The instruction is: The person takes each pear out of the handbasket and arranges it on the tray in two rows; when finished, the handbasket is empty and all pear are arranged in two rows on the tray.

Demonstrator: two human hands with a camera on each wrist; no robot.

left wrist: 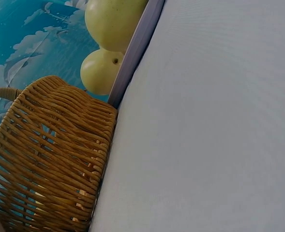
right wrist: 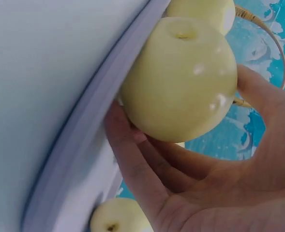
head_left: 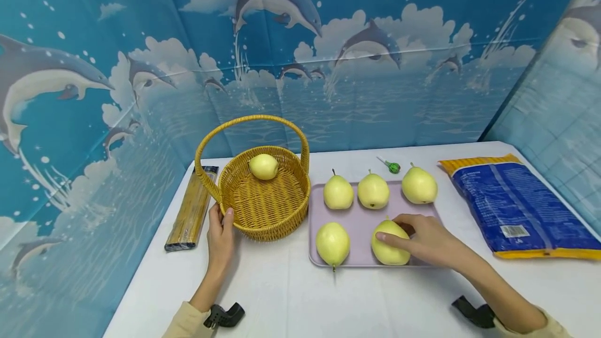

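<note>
My right hand [head_left: 429,239] holds a yellow-green pear [head_left: 389,246] at the front of the lilac tray [head_left: 361,231], thumb on one side and fingers curled round the other. In the right wrist view this pear [right wrist: 181,82] sits low against the tray's rim. Several other pears share the tray, one of them, a front-left pear [head_left: 333,244], with its stem toward me. At the lower left of the wicker basket [head_left: 269,228], my left hand [head_left: 220,239] grips its side near the handle's base. Inside the basket lies one pear [head_left: 263,166]. The left wrist view barely catches that hand.
Left of the basket lies a flat bundle of brown sticks in clear wrap [head_left: 190,213]. A small green wrapped lollipop [head_left: 392,167] is behind the tray. The blue and yellow packet [head_left: 521,207] takes up the right side. A dolphin-print curtain [head_left: 300,103] borders the white table.
</note>
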